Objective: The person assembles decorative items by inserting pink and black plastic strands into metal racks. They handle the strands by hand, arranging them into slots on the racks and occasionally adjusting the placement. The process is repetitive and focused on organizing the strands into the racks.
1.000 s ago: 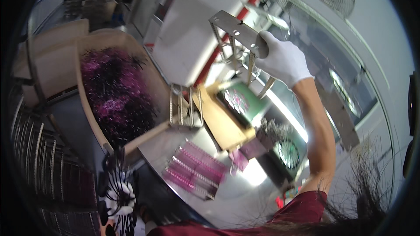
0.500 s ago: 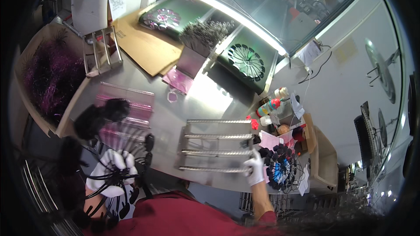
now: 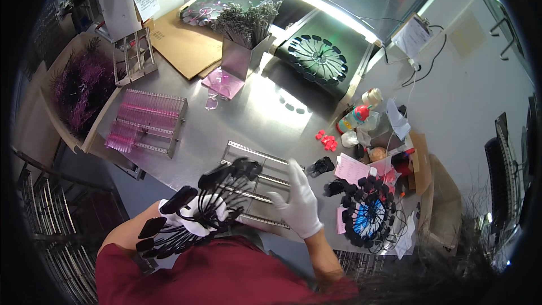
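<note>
At lower centre, the left hand (image 3: 195,214) is clenching a black spoked wheel of clips (image 3: 197,206) while the right hand (image 3: 299,203) – fingers spread – is hovering over the empty wire rack (image 3: 254,161) at the steel table's (image 3: 248,113) near edge.

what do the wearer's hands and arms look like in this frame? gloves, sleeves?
Both hands wear plain white gloves that end at the wrist: left hand, right hand. No markings or cables show on either glove. The forearms are uncovered below short dark red sleeves, which belong to a dark red top.
</note>
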Available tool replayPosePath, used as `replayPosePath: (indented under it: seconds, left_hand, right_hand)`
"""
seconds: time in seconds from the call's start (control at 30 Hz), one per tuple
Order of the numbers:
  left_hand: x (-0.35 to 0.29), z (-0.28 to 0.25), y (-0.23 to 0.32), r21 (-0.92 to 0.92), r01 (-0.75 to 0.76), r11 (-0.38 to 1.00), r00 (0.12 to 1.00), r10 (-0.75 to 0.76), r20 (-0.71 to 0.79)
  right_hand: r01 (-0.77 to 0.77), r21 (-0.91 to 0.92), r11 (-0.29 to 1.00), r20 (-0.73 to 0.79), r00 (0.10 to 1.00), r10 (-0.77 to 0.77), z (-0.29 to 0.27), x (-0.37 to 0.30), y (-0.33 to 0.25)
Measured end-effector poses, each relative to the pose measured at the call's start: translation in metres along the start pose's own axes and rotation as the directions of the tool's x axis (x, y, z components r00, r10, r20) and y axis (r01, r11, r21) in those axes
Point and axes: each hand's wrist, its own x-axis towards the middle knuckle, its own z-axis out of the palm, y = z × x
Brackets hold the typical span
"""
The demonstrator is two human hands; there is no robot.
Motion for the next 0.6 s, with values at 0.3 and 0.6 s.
replayPosePath:
  seconds: [0.3,0.6]
  left_hand:
    - [-0.017,0.023,0.065,0.918,-0.086,0.387,0.979,-0.137,0.149]
    - [-0.066,0.002,0.087,0.505,0.350,0.789,0.912,-0.409,0.006]
  right_hand:
    - [0.020,0.037,0.999,0.935,0.353,-0.042,-0.004,0.057,-0.049]
    - [0.651,0.069,0.756,0.233,0.726,-0.646,-0.016,0.108,-0.132]
